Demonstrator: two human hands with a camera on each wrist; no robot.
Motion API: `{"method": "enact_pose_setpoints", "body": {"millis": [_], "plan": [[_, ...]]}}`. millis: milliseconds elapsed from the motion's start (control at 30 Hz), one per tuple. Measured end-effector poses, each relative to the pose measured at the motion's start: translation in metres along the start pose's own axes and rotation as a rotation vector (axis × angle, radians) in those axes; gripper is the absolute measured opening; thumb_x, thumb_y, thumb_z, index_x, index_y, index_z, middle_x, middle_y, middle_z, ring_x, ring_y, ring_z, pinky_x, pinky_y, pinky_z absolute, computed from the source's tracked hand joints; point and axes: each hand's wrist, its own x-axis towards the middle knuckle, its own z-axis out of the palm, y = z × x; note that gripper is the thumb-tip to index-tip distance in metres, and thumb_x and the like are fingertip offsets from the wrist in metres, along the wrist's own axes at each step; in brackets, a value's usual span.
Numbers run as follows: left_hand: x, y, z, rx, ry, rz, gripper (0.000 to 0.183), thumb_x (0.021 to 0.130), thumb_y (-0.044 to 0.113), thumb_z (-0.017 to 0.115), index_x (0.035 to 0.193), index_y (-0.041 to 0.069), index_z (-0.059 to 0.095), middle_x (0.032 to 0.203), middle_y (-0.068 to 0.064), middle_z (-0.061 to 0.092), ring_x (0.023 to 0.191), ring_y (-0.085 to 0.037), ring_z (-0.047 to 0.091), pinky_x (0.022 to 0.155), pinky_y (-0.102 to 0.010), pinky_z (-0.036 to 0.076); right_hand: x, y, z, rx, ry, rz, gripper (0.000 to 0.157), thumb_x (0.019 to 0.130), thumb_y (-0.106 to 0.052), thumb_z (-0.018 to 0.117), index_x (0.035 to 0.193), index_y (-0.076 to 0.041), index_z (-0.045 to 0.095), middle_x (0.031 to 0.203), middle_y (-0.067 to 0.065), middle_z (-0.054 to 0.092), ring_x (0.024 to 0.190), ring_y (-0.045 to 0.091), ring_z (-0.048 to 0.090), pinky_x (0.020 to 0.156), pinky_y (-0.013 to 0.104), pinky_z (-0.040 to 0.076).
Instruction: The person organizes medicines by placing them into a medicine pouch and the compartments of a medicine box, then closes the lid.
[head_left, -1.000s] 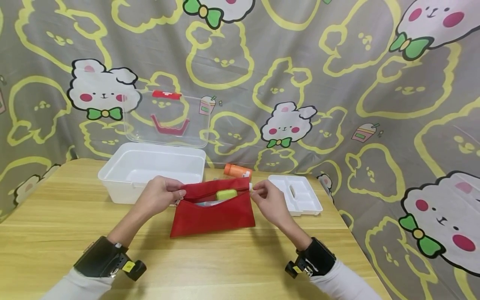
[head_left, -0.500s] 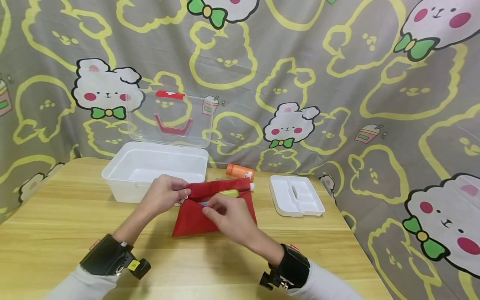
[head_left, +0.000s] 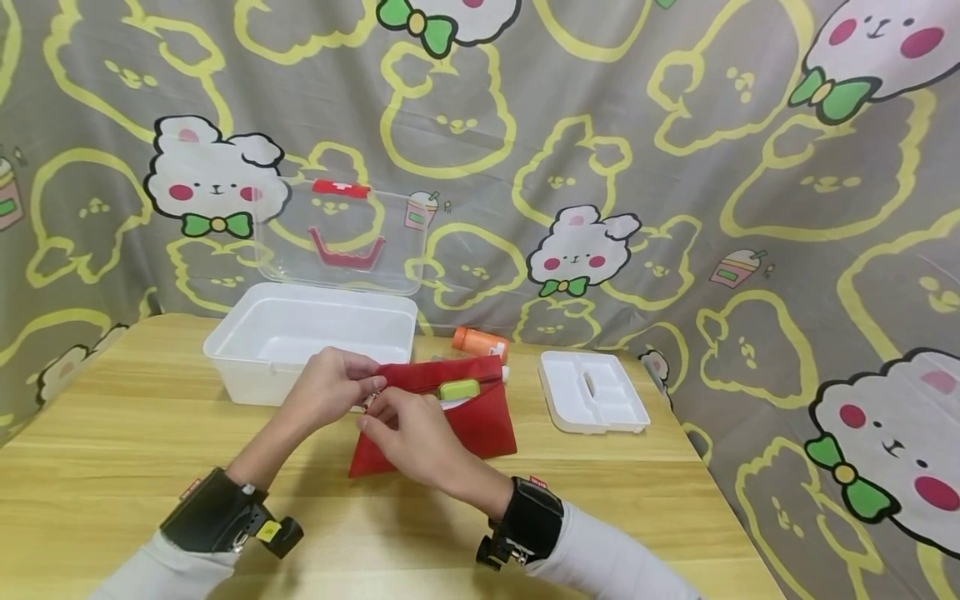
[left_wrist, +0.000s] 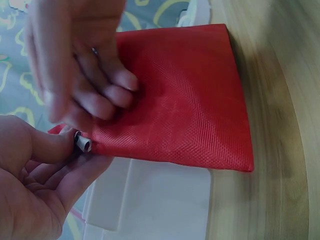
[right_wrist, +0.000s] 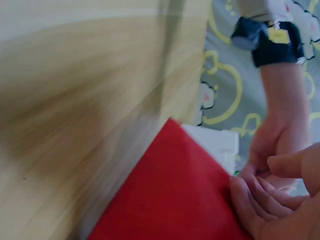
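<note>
At the left of the bench (head_left: 637, 500) we see a white box (head_left: 251, 385), its clear lid (head_left: 341, 225) raised behind it. Just in front, the left hand (head_left: 330, 387) pinches the upper left corner of a red pouch (head_left: 483, 425) between thumb and fingers, beside a metal zip pull (left_wrist: 83, 142). Next comes the right hand (head_left: 420, 437), across the pouch's front near that corner, fingers bent; we cannot tell whether it has hold of anything. The pouch is near the middle of the bench, its mouth partly open on a yellow-green item (head_left: 459, 389). Behind it lies an orange bottle (head_left: 476, 341). Farther right, apart from the pouch, we see a white divided tray (head_left: 566, 392).
</note>
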Motion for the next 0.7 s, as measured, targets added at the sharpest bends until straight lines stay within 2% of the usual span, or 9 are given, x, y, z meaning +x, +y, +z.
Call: {"method": "enact_pose_setpoints", "body": {"millis": [167,400,533,700], "plan": [[-0.001,0.006,0.000,-0.022,-0.019,-0.016,0.012,0.094,0.012,0.070,0.096,0.007,0.080,0.084,-0.005,0.077,0.071,-0.019,0.060,0.062,-0.032,0.051,0.005,0.013,0.005,-0.004,0.061,0.037,0.013,0.095,-0.023,0.071,0.093,-0.011,0.068,0.084,-0.004,0.074,0.074,-0.004,0.065,0.067,0.011,0.051],[-0.001,0.011,0.002,-0.017,-0.021,-0.030,0.012,0.094,0.013,0.070,0.097,0.008,0.081,0.082,-0.004,0.075,0.074,-0.020,0.060,0.065,-0.031,0.052,0.010,0.022,0.008,-0.015,0.159,0.061,0.021,0.092,-0.028,0.076,0.081,-0.015,0.063,0.066,-0.008,0.063,0.058,-0.003,0.053,0.049,0.016,0.042],[-0.001,0.011,0.002,-0.009,-0.022,-0.030,0.012,0.094,0.014,0.070,0.097,0.008,0.081,0.084,-0.004,0.075,0.076,-0.020,0.061,0.066,-0.031,0.052,0.011,0.025,0.007,-0.035,0.187,0.076,0.025,0.090,-0.028,0.078,0.079,-0.014,0.060,0.062,-0.007,0.059,0.054,-0.002,0.050,0.046,0.017,0.040],[-0.002,0.011,0.003,-0.023,-0.027,-0.017,0.012,0.095,0.013,0.070,0.097,0.007,0.081,0.086,-0.005,0.077,0.078,-0.018,0.065,0.068,-0.032,0.055,0.010,0.028,0.006,-0.066,0.201,0.087,0.025,0.089,-0.029,0.079,0.081,-0.013,0.061,0.065,-0.006,0.062,0.057,-0.002,0.052,0.049,0.016,0.042]]}}
